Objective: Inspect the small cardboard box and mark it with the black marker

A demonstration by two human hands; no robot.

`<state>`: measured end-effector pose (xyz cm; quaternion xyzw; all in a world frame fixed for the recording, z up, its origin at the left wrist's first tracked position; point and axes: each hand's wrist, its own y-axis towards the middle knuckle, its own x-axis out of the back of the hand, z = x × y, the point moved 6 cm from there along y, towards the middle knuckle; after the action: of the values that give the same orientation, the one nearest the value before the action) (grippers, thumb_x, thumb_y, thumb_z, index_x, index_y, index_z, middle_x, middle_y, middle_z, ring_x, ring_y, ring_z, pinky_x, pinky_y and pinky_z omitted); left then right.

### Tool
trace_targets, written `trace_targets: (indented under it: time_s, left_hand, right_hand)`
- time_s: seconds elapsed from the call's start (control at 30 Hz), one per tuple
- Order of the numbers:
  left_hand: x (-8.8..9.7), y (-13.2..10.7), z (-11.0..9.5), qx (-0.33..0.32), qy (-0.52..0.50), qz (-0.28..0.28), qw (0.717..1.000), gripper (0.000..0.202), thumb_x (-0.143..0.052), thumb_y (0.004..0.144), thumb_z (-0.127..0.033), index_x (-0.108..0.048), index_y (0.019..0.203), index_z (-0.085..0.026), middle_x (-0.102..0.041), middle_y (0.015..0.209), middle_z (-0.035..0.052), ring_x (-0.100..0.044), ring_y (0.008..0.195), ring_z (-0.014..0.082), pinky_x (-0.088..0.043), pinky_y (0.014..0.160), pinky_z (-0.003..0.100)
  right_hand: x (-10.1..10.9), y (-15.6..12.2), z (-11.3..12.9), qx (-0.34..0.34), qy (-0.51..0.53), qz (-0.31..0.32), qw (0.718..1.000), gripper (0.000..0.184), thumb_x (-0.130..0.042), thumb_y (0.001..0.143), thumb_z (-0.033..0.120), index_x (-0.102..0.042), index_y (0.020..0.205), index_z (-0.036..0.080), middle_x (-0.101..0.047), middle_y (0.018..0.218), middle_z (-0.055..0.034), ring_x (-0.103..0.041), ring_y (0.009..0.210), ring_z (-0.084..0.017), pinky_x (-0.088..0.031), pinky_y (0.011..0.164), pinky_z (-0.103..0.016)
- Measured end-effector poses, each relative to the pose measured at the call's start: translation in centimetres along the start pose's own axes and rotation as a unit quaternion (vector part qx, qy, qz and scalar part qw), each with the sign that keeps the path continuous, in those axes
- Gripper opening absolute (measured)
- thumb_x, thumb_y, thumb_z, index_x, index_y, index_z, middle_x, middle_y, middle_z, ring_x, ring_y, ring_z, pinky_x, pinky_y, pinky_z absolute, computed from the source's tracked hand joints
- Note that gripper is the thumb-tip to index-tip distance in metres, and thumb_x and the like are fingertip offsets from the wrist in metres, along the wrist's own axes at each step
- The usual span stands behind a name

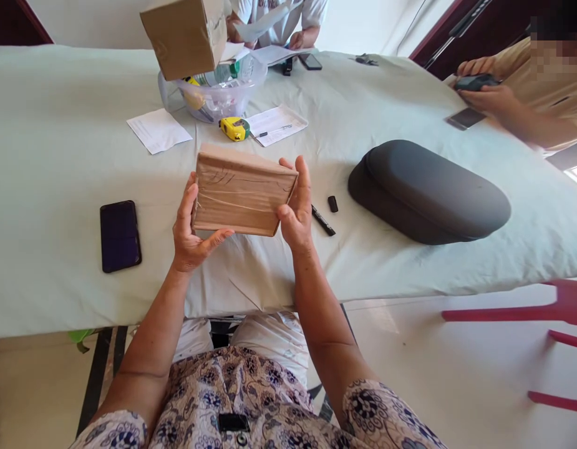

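Note:
A small brown cardboard box (241,196) wrapped in shiny tape is held between my two hands, tilted so one broad taped face shows. My left hand (189,231) grips its left end, thumb along the lower edge. At the opposite end, my right hand (297,209) clasps the box with the thumb on the near face. Just right of that hand lie a black marker (323,220) and its loose cap (333,204) on the cloth. Beyond the box sit a yellow tape measure (234,128) and a paper with a pen (279,125).
A dark phone (120,236) lies left, a grey hard case (428,190) right. A clear plastic basin (213,100) carries a larger carton (183,40). White paper (160,131) lies nearby. Two other people sit at the table's far and right sides. A red chair (564,302) stands lower right.

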<state>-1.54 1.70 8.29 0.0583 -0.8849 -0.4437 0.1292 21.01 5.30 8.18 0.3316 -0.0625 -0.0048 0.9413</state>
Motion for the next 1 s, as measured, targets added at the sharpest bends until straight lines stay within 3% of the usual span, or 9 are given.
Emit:
trace_targets:
  time_s: [0.13, 0.23, 0.33, 0.5, 0.63, 0.73, 0.9, 1.0]
  left_hand:
    - [-0.8, -0.4, -0.2, 0.013, -0.030, 0.032, 0.999, 0.096, -0.079, 0.077, -0.059, -0.030, 0.157, -0.040, -0.041, 0.164, 0.0089, -0.036, 0.154, 0.0331, -0.030, 0.127, 0.052]
    - [-1.4, -0.7, -0.2, 0.041, -0.050, 0.046, 0.997, 0.082, -0.067, 0.091, -0.051, -0.022, 0.159, -0.041, -0.047, 0.160, 0.0086, -0.041, 0.151, 0.0284, -0.035, 0.125, 0.049]
    - [-1.8, -0.7, -0.3, 0.047, -0.054, 0.051, 0.996, 0.074, -0.062, 0.096, -0.045, -0.022, 0.159, -0.042, -0.046, 0.161, 0.0067, -0.041, 0.151, 0.0255, -0.037, 0.124, 0.045]
    - [-1.3, -0.6, 0.3, 0.044, -0.005, 0.012, 0.999, 0.070, -0.063, 0.095, -0.045, -0.029, 0.157, -0.041, -0.037, 0.166, 0.0037, -0.032, 0.156, 0.0272, -0.028, 0.129, 0.047]
    - [-0.3, -0.7, 1.9, 0.113, 0.015, -0.049, 0.992, 0.079, -0.069, 0.090, -0.052, -0.029, 0.157, -0.038, -0.029, 0.170, 0.0048, -0.021, 0.160, 0.0297, -0.021, 0.131, 0.049]
    - [-0.1, -0.6, 2.2, 0.135, -0.020, -0.059, 0.989, 0.079, -0.068, 0.089, -0.057, -0.030, 0.156, -0.038, -0.031, 0.169, 0.0046, -0.020, 0.160, 0.0291, -0.018, 0.131, 0.049]
    - [0.0, -0.7, 2.3, 0.163, -0.011, -0.060, 0.985, 0.072, -0.062, 0.091, -0.061, -0.036, 0.153, -0.036, -0.030, 0.169, 0.0044, -0.017, 0.161, 0.0270, -0.019, 0.132, 0.046]
    - [0.1, -1.2, 3.2, 0.203, 0.007, -0.073, 0.976, 0.068, -0.060, 0.093, -0.060, -0.041, 0.152, -0.032, -0.040, 0.164, 0.0071, -0.029, 0.158, 0.0268, -0.025, 0.130, 0.044]
  right_hand:
    - [1.3, 0.1, -0.7, -0.003, -0.004, -0.098, 0.995, 0.056, -0.035, 0.096, 0.073, -0.062, 0.126, 0.034, -0.063, 0.133, -0.0039, -0.055, 0.138, -0.029, -0.038, 0.122, -0.059]
    - [2.0, 0.2, -1.3, -0.021, -0.009, -0.159, 0.987, 0.054, -0.030, 0.100, 0.068, -0.067, 0.103, 0.029, -0.067, 0.117, -0.0043, -0.063, 0.127, -0.027, -0.042, 0.118, -0.058]
    - [2.0, 0.2, -1.5, -0.030, 0.005, -0.180, 0.983, 0.050, -0.036, 0.099, 0.067, -0.066, 0.097, 0.027, -0.068, 0.114, -0.0037, -0.065, 0.123, -0.026, -0.044, 0.115, -0.056]
    - [1.2, -0.1, -1.9, -0.065, 0.034, -0.195, 0.978, 0.047, -0.043, 0.096, 0.069, -0.063, 0.092, 0.026, -0.069, 0.112, -0.0034, -0.066, 0.119, -0.022, -0.052, 0.104, -0.046]
    - [0.4, -0.6, -2.8, -0.120, 0.049, -0.188, 0.973, 0.048, -0.049, 0.093, 0.070, -0.059, 0.084, 0.024, -0.070, 0.107, -0.0043, -0.067, 0.114, -0.022, -0.056, 0.089, -0.038]
    - [0.2, -0.9, -2.7, -0.119, 0.043, -0.179, 0.976, 0.049, -0.052, 0.090, 0.072, -0.060, 0.084, 0.023, -0.067, 0.105, -0.0041, -0.066, 0.113, -0.022, -0.056, 0.092, -0.040]
    - [-0.7, -1.0, -2.2, -0.097, -0.004, -0.131, 0.987, 0.050, -0.073, 0.074, 0.070, -0.060, 0.093, 0.026, -0.061, 0.110, -0.0042, -0.060, 0.120, -0.025, -0.055, 0.096, -0.043]
    - [-1.3, -1.1, -2.3, -0.104, -0.024, -0.116, 0.987, 0.045, -0.074, 0.076, 0.065, -0.059, 0.092, 0.026, -0.060, 0.111, -0.0039, -0.059, 0.119, -0.024, -0.055, 0.095, -0.042]
